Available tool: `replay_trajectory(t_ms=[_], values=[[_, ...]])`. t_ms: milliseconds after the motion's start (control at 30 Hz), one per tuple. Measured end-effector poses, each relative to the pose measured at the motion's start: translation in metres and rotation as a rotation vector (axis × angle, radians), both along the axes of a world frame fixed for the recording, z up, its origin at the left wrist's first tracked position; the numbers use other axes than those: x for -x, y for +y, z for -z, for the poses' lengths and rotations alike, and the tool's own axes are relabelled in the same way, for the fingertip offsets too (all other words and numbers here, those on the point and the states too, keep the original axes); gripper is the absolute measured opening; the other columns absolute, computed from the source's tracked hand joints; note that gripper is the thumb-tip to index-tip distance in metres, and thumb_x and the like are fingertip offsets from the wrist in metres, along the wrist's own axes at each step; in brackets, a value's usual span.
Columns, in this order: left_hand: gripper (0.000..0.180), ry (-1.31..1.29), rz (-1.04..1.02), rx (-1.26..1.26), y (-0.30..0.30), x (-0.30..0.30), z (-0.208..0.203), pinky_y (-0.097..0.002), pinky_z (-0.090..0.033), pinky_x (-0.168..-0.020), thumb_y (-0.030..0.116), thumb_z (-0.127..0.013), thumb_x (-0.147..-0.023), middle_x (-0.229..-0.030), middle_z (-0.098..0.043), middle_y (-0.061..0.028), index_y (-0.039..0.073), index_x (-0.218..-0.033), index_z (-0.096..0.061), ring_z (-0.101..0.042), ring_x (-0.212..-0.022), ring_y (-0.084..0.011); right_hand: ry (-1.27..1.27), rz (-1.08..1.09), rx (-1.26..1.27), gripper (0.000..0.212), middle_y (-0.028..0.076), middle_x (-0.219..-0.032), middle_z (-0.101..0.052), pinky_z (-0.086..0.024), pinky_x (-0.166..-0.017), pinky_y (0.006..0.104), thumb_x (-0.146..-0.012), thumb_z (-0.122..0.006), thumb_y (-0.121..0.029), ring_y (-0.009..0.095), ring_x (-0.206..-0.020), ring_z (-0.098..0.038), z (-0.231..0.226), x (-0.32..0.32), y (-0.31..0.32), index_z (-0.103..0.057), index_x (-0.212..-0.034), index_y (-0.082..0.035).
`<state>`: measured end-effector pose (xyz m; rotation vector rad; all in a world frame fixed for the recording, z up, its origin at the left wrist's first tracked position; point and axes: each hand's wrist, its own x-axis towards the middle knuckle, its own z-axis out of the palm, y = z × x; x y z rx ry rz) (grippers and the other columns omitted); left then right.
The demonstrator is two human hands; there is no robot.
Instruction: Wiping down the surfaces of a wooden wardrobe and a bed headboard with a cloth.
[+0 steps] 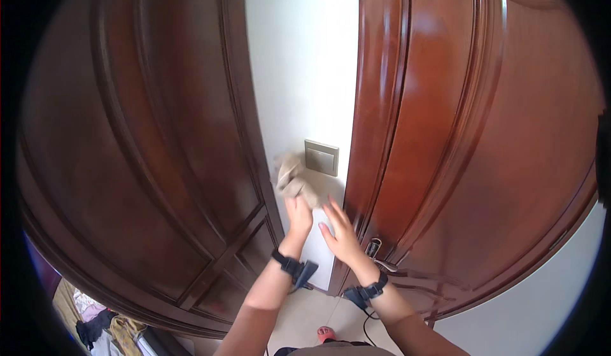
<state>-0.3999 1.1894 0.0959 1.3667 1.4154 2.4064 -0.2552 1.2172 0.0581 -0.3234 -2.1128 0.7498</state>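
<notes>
A crumpled beige cloth (294, 179) is bunched in my left hand (298, 216), whose fingers are closed on it. The cloth lies against or just in front of the white wall (302, 56), a little to the left of and below a wall switch (321, 157) with a metallic frame. My right hand (342, 234) is beside it on the right, fingers stretched out and apart, its fingertips close to the lower end of the cloth. Whether they touch it I cannot tell. The cloth's upper end is slightly blurred.
Dark brown wooden panelling (172, 114) stands to the left of the wall. A reddish-brown wooden door (439, 120) is on the right, with a metal handle (385, 265) low down. Clothes (105, 327) are piled at the lower left. Pale floor tiles (312, 314) show below.
</notes>
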Motion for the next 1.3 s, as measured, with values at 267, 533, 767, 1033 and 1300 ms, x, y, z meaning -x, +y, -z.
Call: replay_trajectory(t_ms=[267, 533, 767, 1033, 1300], values=[[0.039, 0.691, -0.616, 0.051, 0.064, 0.038, -0.047, -0.0529, -0.030, -0.107, 0.011, -0.055, -0.083, -0.134, -0.045, -0.0219, 0.000, -0.120, -0.059, -0.039, -0.127, -0.0397, 0.094, 0.327, -0.672, 0.070, 0.020, -0.152, -0.031, -0.029, -0.116, 0.0446, -0.079, -0.062, -0.012, 0.038, -0.141, -0.028, -0.126, 0.032, 0.038, -0.037, -0.143, 0.000], [0.047, 0.527, -0.193, 0.021, 0.056, 0.003, -0.041, -0.0460, -0.037, -0.106, 0.025, -0.057, -0.090, -0.132, -0.048, -0.0212, 0.001, -0.130, -0.051, -0.046, -0.123, -0.0371, 0.065, 0.466, -0.606, 0.056, 0.028, -0.135, -0.049, -0.031, -0.114, 0.0466, -0.081, -0.061, -0.020, 0.040, -0.132, -0.041, -0.124, 0.038, 0.023, -0.051, -0.129, 0.008], [0.049, 0.579, -0.148, 0.058, 0.055, 0.044, -0.045, -0.0470, -0.034, -0.108, 0.029, -0.056, -0.091, -0.135, -0.047, -0.0208, 0.003, -0.132, -0.051, -0.042, -0.127, -0.0363, 0.081, 0.471, -0.649, 0.060, 0.028, -0.132, -0.050, -0.031, -0.114, 0.0437, -0.079, -0.063, -0.023, 0.041, -0.130, -0.043, -0.129, 0.100, 0.025, -0.052, -0.128, 0.009], [0.052, 0.717, -0.231, -0.048, 0.053, 0.036, -0.043, -0.0496, -0.031, -0.110, 0.034, -0.055, -0.091, -0.138, -0.046, -0.0204, 0.004, -0.134, -0.050, -0.039, -0.130, -0.0364, 0.067, 0.584, -0.612, 0.062, 0.027, -0.130, -0.051, -0.033, -0.113, 0.0438, -0.076, -0.065, -0.021, 0.042, -0.128, -0.044, -0.121, 0.101, 0.014, -0.050, -0.129, 0.008], [0.057, 0.670, -0.085, -0.021, 0.034, 0.036, -0.041, -0.0511, -0.027, -0.112, 0.040, -0.051, -0.093, -0.144, -0.041, -0.0197, 0.005, -0.138, -0.048, -0.034, -0.135, -0.0377, 0.185, 0.442, -0.440, 0.058, 0.028, -0.143, -0.040, -0.033, -0.111, 0.0493, -0.089, -0.060, -0.029, 0.045, -0.136, -0.035, -0.106, 0.071, 0.013, -0.047, -0.135, 0.003]])
